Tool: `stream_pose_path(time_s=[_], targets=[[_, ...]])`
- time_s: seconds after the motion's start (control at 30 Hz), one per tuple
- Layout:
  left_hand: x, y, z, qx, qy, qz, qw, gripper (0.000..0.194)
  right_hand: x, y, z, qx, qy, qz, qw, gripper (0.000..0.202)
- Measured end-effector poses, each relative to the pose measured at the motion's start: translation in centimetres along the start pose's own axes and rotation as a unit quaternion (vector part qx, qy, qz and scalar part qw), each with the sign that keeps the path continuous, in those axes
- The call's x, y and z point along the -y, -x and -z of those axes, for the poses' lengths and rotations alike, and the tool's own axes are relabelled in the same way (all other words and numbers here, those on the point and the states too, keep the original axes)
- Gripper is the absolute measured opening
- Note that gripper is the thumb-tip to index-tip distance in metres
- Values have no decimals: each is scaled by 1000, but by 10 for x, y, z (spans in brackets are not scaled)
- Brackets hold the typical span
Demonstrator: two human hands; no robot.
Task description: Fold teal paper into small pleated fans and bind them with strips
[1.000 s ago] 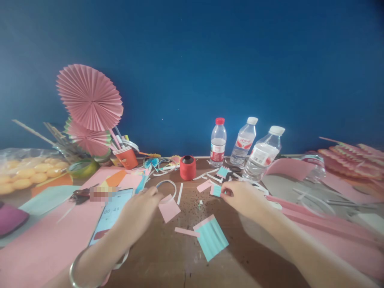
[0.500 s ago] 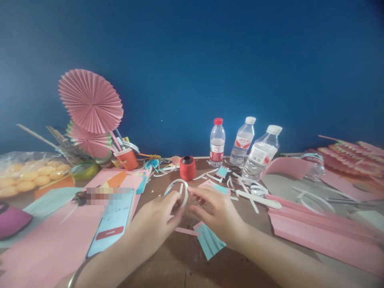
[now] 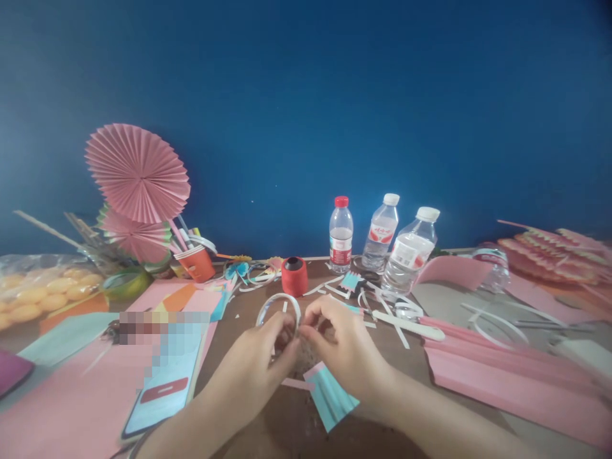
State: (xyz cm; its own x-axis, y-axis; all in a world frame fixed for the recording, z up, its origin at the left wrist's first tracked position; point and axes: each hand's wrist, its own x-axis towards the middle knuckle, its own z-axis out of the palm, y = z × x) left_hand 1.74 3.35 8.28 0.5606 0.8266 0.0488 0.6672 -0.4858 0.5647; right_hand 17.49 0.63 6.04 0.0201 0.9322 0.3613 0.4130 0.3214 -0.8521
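Note:
A narrow roll of white tape [image 3: 298,308] stands on edge over the middle of the table. My left hand [image 3: 253,360] is closed around its lower part, thumb and fingers bent. At the roll's right rim, the thumb and forefinger of my right hand [image 3: 349,347] come together in a pinch; the exact bit of tape between them is hidden. Just below the right hand lies a pleated blue paper piece [image 3: 331,398] with a pink edge. A red spool of thread [image 3: 294,278] stands right behind the roll.
Three water bottles [image 3: 340,239] stand at the back. Pink paper fans [image 3: 138,175] rise beside an orange cup [image 3: 197,264] of pens. A phone [image 3: 162,395] lies on pink paper at left. Folded pink paper [image 3: 507,382] and a white-handled tool [image 3: 406,325] lie at right.
My right hand's fingers have gone from spread apart to pinched at the tape roll's edge. Both hands are closer together. The whole view has shifted slightly.

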Motion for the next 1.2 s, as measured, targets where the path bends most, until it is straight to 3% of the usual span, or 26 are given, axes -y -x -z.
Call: stream_pose_path(time_s=[0.13,0.2,0.27,0.33,0.4,0.47,0.5,0.57,0.63,0.73,0.8,0.9,1.0,1.07,1.2], targets=[[10,-6,8,110,115,4,987,35,-3,-9,18,-7,-38,-56,998,5],[18,-9,10,132,177,9,975,34,-4,-12,29,-5,-76,-71,995,7],[25,-12,11,126,201,30,971,33,-5,-15,37,-17,-109,-67,992,7],[29,-12,9,114,196,53,973,33,-5,-15,41,-70,-145,-31,986,3],[30,-11,7,96,167,62,979,32,-4,-15,42,-153,-185,28,970,21],[29,-9,4,82,134,58,986,28,-3,-13,40,-186,-174,78,964,35],[28,-9,4,79,119,49,988,27,-3,-12,38,-165,-135,95,972,37],[24,-7,3,80,92,24,992,29,-3,-9,32,-58,-21,122,991,33],[19,-7,3,79,67,-3,995,31,-5,-5,23,47,58,150,986,31],[16,-6,4,78,59,-23,995,29,-11,0,10,85,96,153,980,23],[17,-6,4,77,73,-26,994,28,-15,1,5,64,92,141,984,21],[22,-5,5,80,127,-14,989,26,-20,-2,6,43,19,64,997,36],[26,-4,8,79,163,-17,983,23,-22,-8,9,110,-110,-49,987,32],[25,-3,10,69,159,-22,985,22,-23,-11,9,134,-141,-107,975,25],[16,-3,13,81,130,-8,988,23,-23,-13,7,53,-120,-143,981,23]])
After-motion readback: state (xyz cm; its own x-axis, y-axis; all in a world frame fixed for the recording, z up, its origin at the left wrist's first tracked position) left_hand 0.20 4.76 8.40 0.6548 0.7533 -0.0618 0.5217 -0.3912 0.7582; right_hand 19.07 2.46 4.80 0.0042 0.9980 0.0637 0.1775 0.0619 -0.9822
